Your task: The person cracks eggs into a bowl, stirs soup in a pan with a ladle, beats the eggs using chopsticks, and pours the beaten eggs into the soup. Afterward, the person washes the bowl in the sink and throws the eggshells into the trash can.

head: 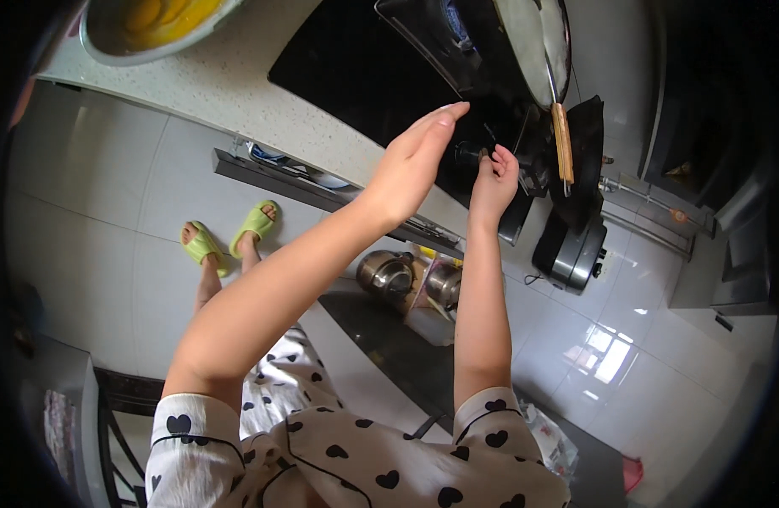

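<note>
My left hand (418, 152) is extended flat above a black glass cooktop (339, 70), its fingers straight and close together, with no object visible in it. To its right, my right hand (496, 181) has curled fingers at the cooktop's near right part. A small dark spot shows by its thumb, beside a clear, round thing (467, 153); whether the hand grips anything is unclear. Beyond the hands, a utensil with a wooden handle (562, 143) lies across a dark-rimmed pan or wok (529, 44) with a pale inside. At the upper left, a metal bowl (116, 57) holds raw egg yolks (145, 16).
The speckled pale countertop (256, 95) borders the cooktop. Below its edge, a grey drawer (281, 181) stands partly pulled out, dishes inside. Steel pots or kettles (386, 276) stand low between my arms. A black and silver appliance (573, 254) is at right; a metal pipe (643, 200) runs along the wall.
</note>
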`<state>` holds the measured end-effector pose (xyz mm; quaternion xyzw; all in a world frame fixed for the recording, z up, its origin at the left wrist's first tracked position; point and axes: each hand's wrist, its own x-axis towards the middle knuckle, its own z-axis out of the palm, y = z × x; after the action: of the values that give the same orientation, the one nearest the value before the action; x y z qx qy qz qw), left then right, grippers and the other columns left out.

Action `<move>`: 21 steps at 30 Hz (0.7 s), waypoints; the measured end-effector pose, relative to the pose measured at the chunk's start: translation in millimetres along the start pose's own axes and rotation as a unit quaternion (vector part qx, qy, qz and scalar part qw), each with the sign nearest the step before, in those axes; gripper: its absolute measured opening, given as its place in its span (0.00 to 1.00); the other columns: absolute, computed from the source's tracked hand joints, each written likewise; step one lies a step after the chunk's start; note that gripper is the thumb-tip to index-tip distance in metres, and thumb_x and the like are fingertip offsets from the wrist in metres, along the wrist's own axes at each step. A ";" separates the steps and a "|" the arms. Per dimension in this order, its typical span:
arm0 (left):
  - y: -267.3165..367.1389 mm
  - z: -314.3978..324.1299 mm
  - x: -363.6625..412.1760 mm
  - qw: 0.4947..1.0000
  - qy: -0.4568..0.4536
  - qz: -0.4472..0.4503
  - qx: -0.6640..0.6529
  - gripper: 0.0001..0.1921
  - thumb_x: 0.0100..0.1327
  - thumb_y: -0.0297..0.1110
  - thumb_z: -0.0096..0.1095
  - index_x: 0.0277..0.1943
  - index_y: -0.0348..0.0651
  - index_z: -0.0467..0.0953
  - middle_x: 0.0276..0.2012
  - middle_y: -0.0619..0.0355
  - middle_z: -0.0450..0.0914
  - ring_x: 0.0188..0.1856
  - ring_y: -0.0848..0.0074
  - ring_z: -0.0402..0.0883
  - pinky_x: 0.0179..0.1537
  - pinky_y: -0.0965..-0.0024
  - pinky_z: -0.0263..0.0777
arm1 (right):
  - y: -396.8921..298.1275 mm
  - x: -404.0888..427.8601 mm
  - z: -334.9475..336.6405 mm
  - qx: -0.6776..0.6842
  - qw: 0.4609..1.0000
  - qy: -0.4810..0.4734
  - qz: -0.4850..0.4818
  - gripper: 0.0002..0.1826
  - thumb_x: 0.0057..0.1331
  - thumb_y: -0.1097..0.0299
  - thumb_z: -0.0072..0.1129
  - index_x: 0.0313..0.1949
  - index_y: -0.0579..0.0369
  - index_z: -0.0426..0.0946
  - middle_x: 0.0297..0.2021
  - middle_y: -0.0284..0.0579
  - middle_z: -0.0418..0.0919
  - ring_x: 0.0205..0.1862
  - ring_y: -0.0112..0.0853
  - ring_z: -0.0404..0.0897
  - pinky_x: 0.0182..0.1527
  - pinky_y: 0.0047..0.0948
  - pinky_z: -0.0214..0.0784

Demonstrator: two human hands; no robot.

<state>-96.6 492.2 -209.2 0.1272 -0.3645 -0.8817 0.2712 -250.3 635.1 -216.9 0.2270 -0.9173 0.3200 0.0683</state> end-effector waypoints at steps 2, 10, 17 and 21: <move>-14.6 5.3 7.5 1.000 -0.007 -0.014 -0.021 0.26 0.73 0.45 0.30 0.64 0.35 0.62 0.64 0.51 0.63 0.69 0.69 0.55 0.69 0.69 0.41 | 5.8 6.3 -2.2 -0.106 0.993 0.004 -0.041 0.17 0.64 0.68 0.56 0.51 0.57 0.71 0.37 0.42 0.75 0.39 0.28 0.74 0.44 0.25 0.66; -42.7 10.3 16.2 0.997 0.044 -0.016 -0.061 0.24 0.72 0.43 0.34 0.64 0.37 0.63 0.65 0.52 0.63 0.68 0.69 0.56 0.68 0.70 0.44 | -7.0 11.2 -8.4 -0.268 0.957 -0.110 -0.016 0.22 0.63 0.53 0.57 0.47 0.58 0.74 0.27 0.49 0.77 0.30 0.42 0.77 0.37 0.36 0.69; -36.9 5.8 14.0 0.997 0.061 -0.009 -0.043 0.23 0.72 0.41 0.35 0.62 0.36 0.65 0.63 0.50 0.65 0.67 0.67 0.60 0.67 0.69 0.49 | -5.0 12.4 -11.2 -0.235 0.961 -0.143 -0.013 0.17 0.64 0.60 0.57 0.46 0.59 0.73 0.22 0.42 0.73 0.25 0.30 0.71 0.32 0.28 0.65; -30.7 1.7 11.7 0.996 0.056 -0.027 -0.072 0.23 0.72 0.42 0.36 0.63 0.36 0.65 0.63 0.49 0.65 0.67 0.67 0.60 0.67 0.69 0.49 | 6.4 12.2 -11.0 -0.190 0.967 -0.166 -0.035 0.16 0.64 0.65 0.57 0.49 0.59 0.72 0.24 0.39 0.70 0.26 0.25 0.69 0.32 0.25 0.63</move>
<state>-118.8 504.5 -230.2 0.1662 -0.2811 -0.9041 0.2758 -264.2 641.9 -208.5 0.2917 -0.9512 0.0955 -0.0322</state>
